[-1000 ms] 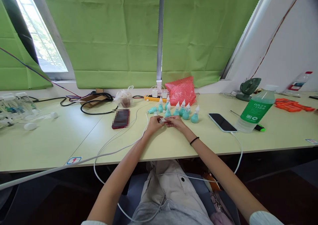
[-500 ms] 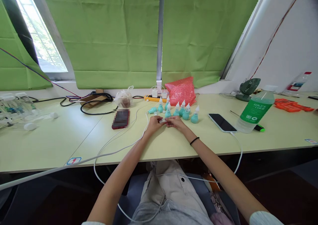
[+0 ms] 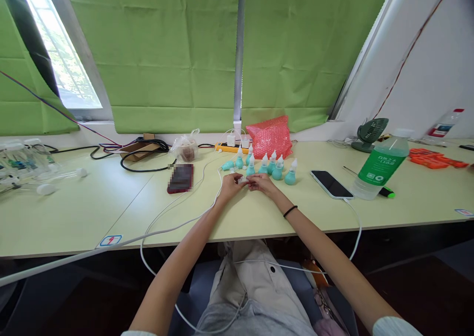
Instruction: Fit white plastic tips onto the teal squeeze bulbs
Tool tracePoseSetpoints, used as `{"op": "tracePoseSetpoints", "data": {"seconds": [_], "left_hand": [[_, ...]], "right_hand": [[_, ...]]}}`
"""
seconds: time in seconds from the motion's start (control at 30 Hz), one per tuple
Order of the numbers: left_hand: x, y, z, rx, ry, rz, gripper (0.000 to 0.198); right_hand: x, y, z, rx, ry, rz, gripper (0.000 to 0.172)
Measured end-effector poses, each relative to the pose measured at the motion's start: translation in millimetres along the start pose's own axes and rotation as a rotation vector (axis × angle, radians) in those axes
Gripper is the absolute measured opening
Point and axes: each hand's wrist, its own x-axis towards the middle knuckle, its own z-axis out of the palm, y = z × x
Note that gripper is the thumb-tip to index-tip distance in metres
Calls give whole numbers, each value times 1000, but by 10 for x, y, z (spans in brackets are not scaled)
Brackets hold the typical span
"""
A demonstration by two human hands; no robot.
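Note:
My left hand [image 3: 230, 186] and my right hand [image 3: 262, 183] rest together on the pale green table [image 3: 92, 207], fingertips meeting around a small white piece [image 3: 242, 180] pinched between them. Both hands are closed on it. Just behind them stand several teal squeeze bulbs with white nozzles [image 3: 271, 166], upright in a loose row, and one more teal bulb [image 3: 226, 165] lies on its side at the left end.
A red phone [image 3: 180, 178] lies left of my hands, a black phone [image 3: 331, 184] on a white cable to the right. A green-labelled water bottle [image 3: 381, 164], a small fan [image 3: 368, 132], a pink bubble-wrap bag [image 3: 271, 135], a power strip [image 3: 230, 146] and cables sit around.

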Motion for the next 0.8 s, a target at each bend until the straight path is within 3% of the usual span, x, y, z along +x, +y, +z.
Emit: {"op": "tracePoseSetpoints", "data": {"seconds": [0.27,0.8], "left_hand": [[-14,-3,-35,39,-18,58,25],[-35,46,-13,62,58,94,24]], "right_hand": [[-43,-40,42,-36,24,-6,25],[-111,-95,109,-58,95,-35,25]]}}
